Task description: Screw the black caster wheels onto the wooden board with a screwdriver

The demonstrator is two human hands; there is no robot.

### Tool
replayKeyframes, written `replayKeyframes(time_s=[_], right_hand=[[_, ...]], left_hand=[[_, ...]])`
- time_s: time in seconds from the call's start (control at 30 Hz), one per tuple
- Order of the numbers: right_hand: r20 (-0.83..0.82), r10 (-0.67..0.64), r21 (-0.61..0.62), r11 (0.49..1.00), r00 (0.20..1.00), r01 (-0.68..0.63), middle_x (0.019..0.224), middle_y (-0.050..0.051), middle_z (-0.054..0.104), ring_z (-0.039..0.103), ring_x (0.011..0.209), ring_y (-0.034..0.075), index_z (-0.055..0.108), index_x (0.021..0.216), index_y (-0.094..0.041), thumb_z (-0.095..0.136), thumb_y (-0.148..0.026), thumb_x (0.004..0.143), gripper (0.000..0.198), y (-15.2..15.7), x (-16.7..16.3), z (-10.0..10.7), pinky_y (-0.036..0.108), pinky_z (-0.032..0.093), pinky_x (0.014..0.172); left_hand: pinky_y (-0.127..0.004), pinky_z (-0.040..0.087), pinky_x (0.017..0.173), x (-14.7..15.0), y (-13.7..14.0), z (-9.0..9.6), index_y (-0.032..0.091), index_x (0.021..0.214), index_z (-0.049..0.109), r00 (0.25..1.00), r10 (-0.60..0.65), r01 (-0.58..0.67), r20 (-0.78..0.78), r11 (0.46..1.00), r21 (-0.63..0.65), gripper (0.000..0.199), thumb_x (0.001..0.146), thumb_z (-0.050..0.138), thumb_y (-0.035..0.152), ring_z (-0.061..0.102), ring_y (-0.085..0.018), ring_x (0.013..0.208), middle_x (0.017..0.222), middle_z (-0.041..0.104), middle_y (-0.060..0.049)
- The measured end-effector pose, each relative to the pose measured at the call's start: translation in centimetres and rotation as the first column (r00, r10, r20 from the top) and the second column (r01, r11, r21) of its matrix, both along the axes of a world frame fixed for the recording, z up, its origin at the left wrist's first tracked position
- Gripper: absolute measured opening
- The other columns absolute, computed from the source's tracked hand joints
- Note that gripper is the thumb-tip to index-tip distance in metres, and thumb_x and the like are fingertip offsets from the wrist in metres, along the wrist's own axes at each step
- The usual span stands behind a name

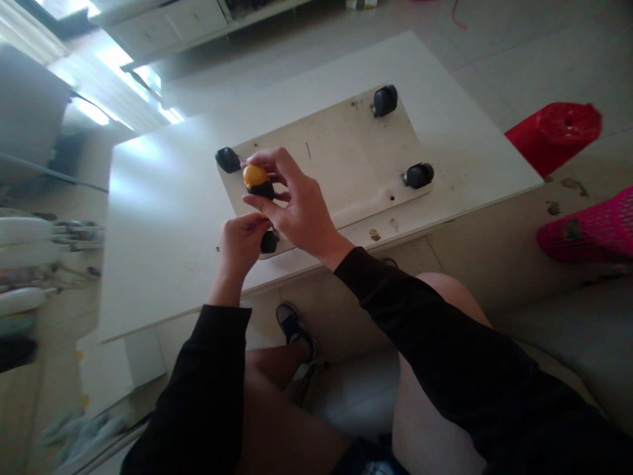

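Note:
A screwdriver (257, 181) with a yellow and black handle is in my right hand (299, 208), its fingers curled round the handle. My left hand (240, 244) is closed, its fingertips pinched at the lower end of the screwdriver, just above a black caster wheel (268, 242). What lies between those fingertips is mostly hidden. Under my hands is a pale rectangular board (346, 158) with casters at its corners. The other casters are at the far left (227, 159), far right (385, 100) and near right (419, 175).
The board lies on a white tabletop (158, 218). Beyond its right edge are a red plastic-wrapped roll (558, 135) and a pink basket (593, 227). A white cabinet (168, 30) stands behind. My legs are below the near edge, and stickers (374, 235) mark that edge.

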State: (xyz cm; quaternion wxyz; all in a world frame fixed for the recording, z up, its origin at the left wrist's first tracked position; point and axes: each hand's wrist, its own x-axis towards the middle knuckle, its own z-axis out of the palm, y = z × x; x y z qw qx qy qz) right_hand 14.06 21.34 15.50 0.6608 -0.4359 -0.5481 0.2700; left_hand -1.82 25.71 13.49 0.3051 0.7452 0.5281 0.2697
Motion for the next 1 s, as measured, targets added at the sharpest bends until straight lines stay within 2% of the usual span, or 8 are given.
replayKeyframes(time_s=[0.1, 0.23, 0.37, 0.47, 0.57, 0.7, 0.9, 1.0], right_hand=[[0.010, 0.020, -0.024, 1.000, 1.000, -0.020, 0.127, -0.004, 0.075, 0.074, 0.115, 0.017, 0.060, 0.120, -0.034, 0.070, -0.038, 0.089, 0.032, -0.02, 0.09, 0.19, 0.034, 0.069, 0.100], [0.048, 0.005, 0.003, 1.000, 0.999, -0.005, 0.126, -0.002, 0.072, 0.071, 0.119, 0.016, 0.066, 0.119, -0.042, 0.069, -0.034, 0.090, 0.031, -0.10, 0.25, 0.41, 0.026, 0.070, 0.097], [0.062, 0.037, 0.057, 0.998, 0.997, -0.041, 0.124, 0.000, 0.067, 0.070, 0.120, 0.015, 0.065, 0.134, -0.032, 0.056, -0.026, 0.095, 0.040, -0.28, 0.29, 0.39, 0.030, 0.071, 0.100], [0.072, 0.066, 0.068, 0.995, 0.995, -0.071, 0.131, -0.002, 0.070, 0.071, 0.124, 0.013, 0.061, 0.135, -0.030, 0.053, -0.020, 0.092, 0.045, -0.39, 0.29, 0.34, 0.028, 0.069, 0.100], [0.082, 0.058, 0.060, 0.996, 0.995, -0.063, 0.130, -0.001, 0.070, 0.072, 0.123, 0.013, 0.060, 0.131, -0.025, 0.055, -0.026, 0.093, 0.038, -0.39, 0.30, 0.34, 0.030, 0.068, 0.100], [0.072, 0.012, 0.067, 0.998, 0.997, -0.017, 0.118, -0.001, 0.068, 0.072, 0.110, 0.016, 0.068, 0.120, -0.033, 0.070, -0.039, 0.089, 0.032, -0.28, 0.27, 0.40, 0.028, 0.070, 0.089], [-0.075, 0.072, 0.004, 0.997, 0.995, -0.072, 0.107, -0.004, 0.074, 0.075, 0.106, 0.014, 0.062, 0.112, -0.032, 0.073, -0.039, 0.086, 0.028, -0.04, 0.19, 0.58, 0.030, 0.069, 0.095], [-0.091, 0.091, -0.017, 0.996, 0.992, -0.092, 0.110, -0.003, 0.076, 0.076, 0.110, 0.016, 0.061, 0.112, -0.031, 0.069, -0.037, 0.084, 0.030, 0.05, 0.18, 0.69, 0.034, 0.069, 0.098]], left_hand=[[-0.025, 0.040, 0.053, -0.03, 0.03, 0.11, 0.021, 0.057, 0.063, 1.000, -0.002, 0.002, -0.011, 1.000, 0.012, 0.022, 0.077, 0.070, 0.025, 0.055, -0.014, 0.057, 0.055, 0.062, 0.001], [-0.025, 0.043, 0.055, 0.01, 0.05, 0.26, 0.021, 0.056, 0.062, 1.000, 0.001, -0.001, -0.008, 0.999, 0.037, 0.023, 0.077, 0.071, 0.023, 0.056, -0.014, 0.058, 0.054, 0.062, 0.002], [-0.024, 0.046, 0.057, 0.22, -0.07, 0.53, 0.020, 0.056, 0.062, 1.000, 0.027, -0.027, 0.007, 0.999, 0.029, 0.021, 0.075, 0.071, 0.019, 0.059, -0.014, 0.059, 0.054, 0.062, 0.002], [-0.024, 0.047, 0.056, 0.21, -0.06, 0.56, 0.020, 0.057, 0.063, 0.999, 0.048, -0.047, -0.013, 0.999, 0.026, 0.019, 0.073, 0.071, 0.016, 0.062, -0.015, 0.060, 0.054, 0.064, 0.002], [-0.025, 0.047, 0.055, -0.02, 0.09, 0.36, 0.020, 0.061, 0.067, 0.997, 0.056, -0.054, -0.047, 0.998, 0.044, 0.014, 0.074, 0.071, 0.017, 0.063, -0.015, 0.060, 0.057, 0.067, 0.001], [-0.029, 0.055, 0.062, -0.12, 0.21, 0.24, 0.020, 0.068, 0.072, 0.995, 0.060, -0.056, -0.076, 0.997, 0.053, 0.007, 0.074, 0.074, 0.017, 0.069, -0.019, 0.066, 0.064, 0.073, -0.001], [-0.030, 0.061, 0.071, -0.04, 0.19, 0.34, 0.021, 0.072, 0.071, 1.000, -0.007, 0.007, 0.001, 0.999, -0.050, 0.006, 0.074, 0.074, 0.016, 0.074, -0.020, 0.074, 0.068, 0.075, -0.002], [-0.029, 0.061, 0.070, -0.30, 0.28, 0.20, 0.022, 0.072, 0.072, 0.998, -0.057, 0.059, 0.028, 0.996, -0.068, 0.007, 0.078, 0.071, 0.019, 0.073, -0.019, 0.074, 0.068, 0.074, -0.001]])
